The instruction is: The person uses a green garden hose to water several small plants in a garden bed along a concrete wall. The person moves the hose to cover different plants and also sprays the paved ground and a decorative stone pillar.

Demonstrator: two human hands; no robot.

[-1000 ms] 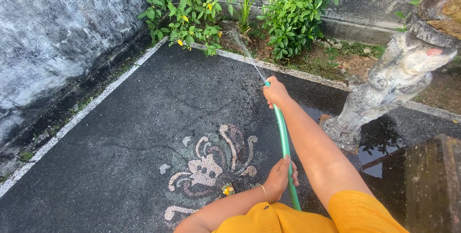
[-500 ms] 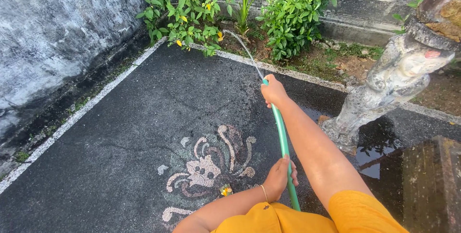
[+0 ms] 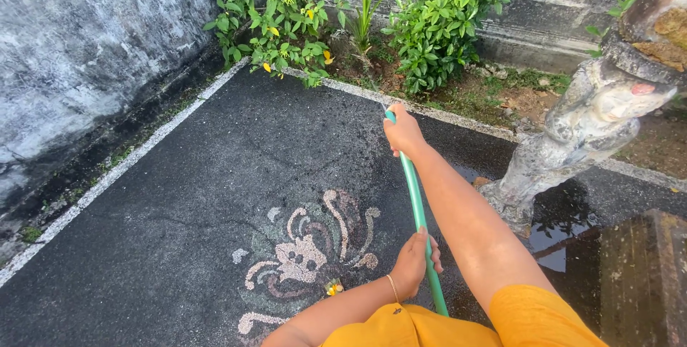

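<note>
Item: slim green flexible rubber garden hose (image 3: 417,207), running from the lower centre of the frame up to the middle, its open end at the top of the forward fist and aimed toward the upper centre. Right hand (image 3: 403,132), centre frame, arm stretched out, fingers clamped round the hose at its tip; any water leaving the end is too faint to make out. Left hand (image 3: 415,265), lower centre, thin gold bangle at the wrist, fingers curled closed on the hose further back. Handling, as a judgement: the forward grip steers the outlet, the rear grip takes up slack; keeping the length between them straight and unkinked, and the tip low and angled at the soil, should put water on roots, not on the wall. Surroundings: dark wet paved floor (image 3: 215,175) with a pale pebble mosaic flower motif (image 3: 308,254), lower centre; white stone edging strip (image 3: 444,112); bed of green leafy shrubs with yellow leaves (image 3: 286,18), upper centre; weathered grey stone statue (image 3: 580,132), right; puddle (image 3: 551,229) at its base; stained grey wall (image 3: 86,46), upper left.
</note>
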